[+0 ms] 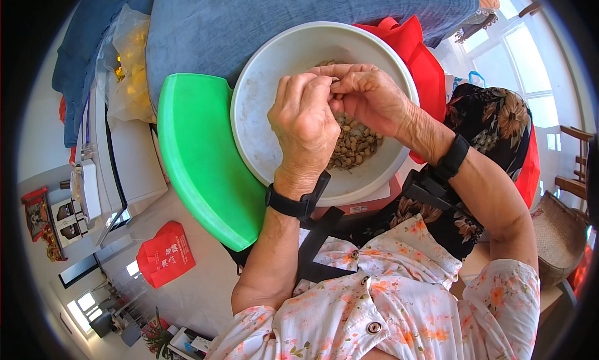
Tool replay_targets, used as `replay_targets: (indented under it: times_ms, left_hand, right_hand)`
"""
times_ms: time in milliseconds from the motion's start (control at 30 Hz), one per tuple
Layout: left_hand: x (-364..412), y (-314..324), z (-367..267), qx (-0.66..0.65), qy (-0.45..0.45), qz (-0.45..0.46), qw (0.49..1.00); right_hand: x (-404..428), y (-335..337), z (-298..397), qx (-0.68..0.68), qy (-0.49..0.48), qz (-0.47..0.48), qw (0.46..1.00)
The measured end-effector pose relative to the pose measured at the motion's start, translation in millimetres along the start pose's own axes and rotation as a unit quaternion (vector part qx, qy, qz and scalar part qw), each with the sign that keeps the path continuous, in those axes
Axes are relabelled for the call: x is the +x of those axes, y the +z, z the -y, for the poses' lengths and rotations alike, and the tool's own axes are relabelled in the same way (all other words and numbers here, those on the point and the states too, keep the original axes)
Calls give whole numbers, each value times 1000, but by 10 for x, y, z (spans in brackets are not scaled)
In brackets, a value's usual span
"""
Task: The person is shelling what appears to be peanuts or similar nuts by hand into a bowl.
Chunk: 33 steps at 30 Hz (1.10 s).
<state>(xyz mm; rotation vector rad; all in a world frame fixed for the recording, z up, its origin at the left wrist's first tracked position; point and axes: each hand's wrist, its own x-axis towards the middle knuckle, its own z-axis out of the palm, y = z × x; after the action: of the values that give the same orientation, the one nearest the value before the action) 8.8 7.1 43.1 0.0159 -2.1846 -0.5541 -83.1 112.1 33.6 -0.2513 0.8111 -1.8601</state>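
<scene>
A white plastic basin (262,121) stands before me, with unshelled peanuts (355,147) and bits of stalk at its bottom. Over the basin, my left hand (306,119) and my right hand (376,95) meet at the fingertips. Pinched between them is a small brown piece (335,92), seemingly a peanut, mostly covered by the fingers. The back of the left hand faces up and hides its fingertips; the right hand's thumb and index finger are bent towards the piece. Both wrists wear black straps.
A green plastic stool or tray (201,159) adjoins the basin's left side. Behind the basin is a blue cloth-covered seat (210,27). Red bags lie at right (426,74) and on the floor at left (166,254). A woven basket (557,238) sits far right.
</scene>
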Motion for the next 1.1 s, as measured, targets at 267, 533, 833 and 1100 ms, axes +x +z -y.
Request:
replay_targets:
  times_ms: [267,533,833,1100]
  left_hand:
    - [-34,-11,-21,-39,-78,12,996]
    - [-28,-31,-62,-182,-224,-7,957]
    - [11,-103,-56,-306,-388,-45,868]
    - [69,-114,-99,-346,-414,-1,842]
  right_hand:
    - [-11,-25,17,-3,5,36,999]
    - [2,12,5,22,6,11,1000]
    - [-1,-13,-5,-66,8,-30,997]
    - [-10,-42,2,-125,-12,-42,991]
